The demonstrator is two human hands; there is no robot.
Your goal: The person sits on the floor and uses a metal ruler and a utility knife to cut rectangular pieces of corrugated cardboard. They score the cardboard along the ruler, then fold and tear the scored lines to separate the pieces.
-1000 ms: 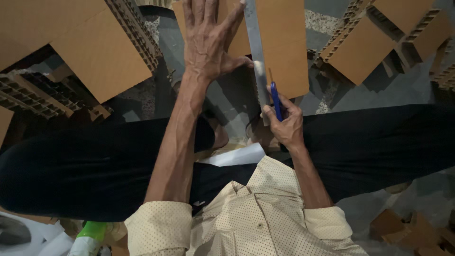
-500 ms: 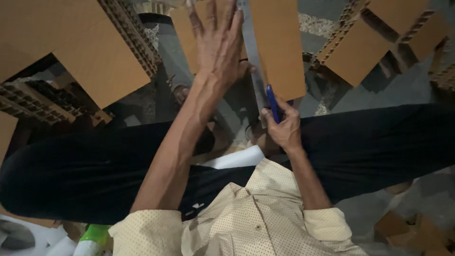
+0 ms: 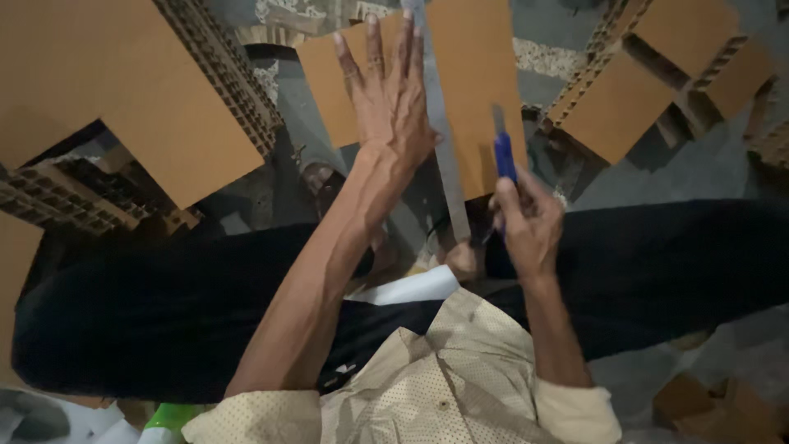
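Observation:
My left hand (image 3: 388, 97) lies flat, fingers spread, on a brown cardboard sheet (image 3: 477, 74) and against a long metal ruler (image 3: 448, 156) that runs across the sheet toward me. My right hand (image 3: 526, 226) is shut on a blue utility knife (image 3: 503, 152), its blade pointing away from me over the cardboard just right of the ruler. The ruler's near end reaches down between my knees.
Honeycomb cardboard slabs lie around: a large one (image 3: 107, 90) at the left, smaller ones (image 3: 649, 82) at the upper right. My dark trousered legs (image 3: 164, 321) spread across the view over a grey floor (image 3: 699, 173). A green object (image 3: 168, 418) sits at the bottom left.
My left hand has slid nearer and to the right along the ruler. My right hand has lifted the knife, so its blade now stands over the cardboard.

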